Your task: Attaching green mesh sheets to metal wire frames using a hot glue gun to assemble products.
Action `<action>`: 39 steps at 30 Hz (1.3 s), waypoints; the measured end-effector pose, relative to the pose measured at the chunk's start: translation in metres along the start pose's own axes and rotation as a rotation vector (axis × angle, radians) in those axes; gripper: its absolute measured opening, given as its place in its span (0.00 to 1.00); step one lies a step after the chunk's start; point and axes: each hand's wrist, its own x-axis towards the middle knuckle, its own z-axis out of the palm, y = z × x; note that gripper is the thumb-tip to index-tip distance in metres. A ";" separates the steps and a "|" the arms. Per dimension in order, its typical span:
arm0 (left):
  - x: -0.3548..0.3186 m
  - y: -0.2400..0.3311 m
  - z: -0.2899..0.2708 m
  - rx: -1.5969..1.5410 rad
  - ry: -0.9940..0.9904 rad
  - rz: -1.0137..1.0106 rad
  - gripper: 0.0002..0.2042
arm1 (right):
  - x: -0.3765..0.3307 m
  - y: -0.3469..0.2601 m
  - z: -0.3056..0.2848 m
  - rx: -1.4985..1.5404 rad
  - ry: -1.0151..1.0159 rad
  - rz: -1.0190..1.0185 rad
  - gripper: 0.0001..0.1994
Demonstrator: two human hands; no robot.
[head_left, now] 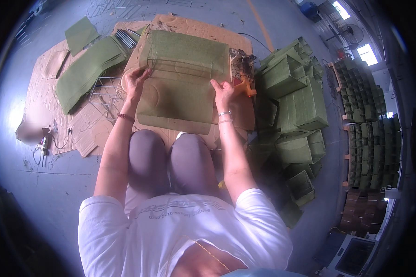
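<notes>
In front of my knees, a green fabric-like sheet (185,46) lies on cardboard. A thin wire frame (180,68) crosses the sheet's middle. My left hand (135,84) is closed at the frame's left end, thumb and fingertips pinched together. At the right end my right hand (223,94) is closed with its thumb on top; its other fingers are partly hidden. Just right of that hand lies an orange glue gun (245,87), close to a dark, messy clump (241,62) at the cardboard's right side.
Large cardboard pieces (41,104) cover the floor. More green sheets (85,69) and wire frames (104,94) lie on the left. Open green boxes (305,104) are piled at the right, with stacked green goods (372,147) beyond. A tool with a cord (44,145) sits far left.
</notes>
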 end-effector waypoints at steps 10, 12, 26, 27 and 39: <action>-0.006 0.008 -0.001 0.175 -0.003 -0.022 0.15 | 0.001 0.005 0.000 -0.162 0.027 -0.065 0.17; -0.003 0.000 0.003 0.115 -0.007 -0.008 0.16 | 0.005 0.014 -0.007 -0.157 0.012 -0.043 0.16; -0.003 -0.002 0.002 -0.005 -0.038 0.010 0.15 | -0.001 0.007 -0.013 -0.069 -0.015 0.013 0.17; -0.003 -0.002 0.002 -0.006 -0.040 0.009 0.15 | 0.000 0.008 -0.012 -0.098 -0.013 0.003 0.16; 0.003 -0.015 -0.001 0.186 -0.067 -0.018 0.13 | 0.001 0.017 -0.004 -0.321 0.010 -0.050 0.16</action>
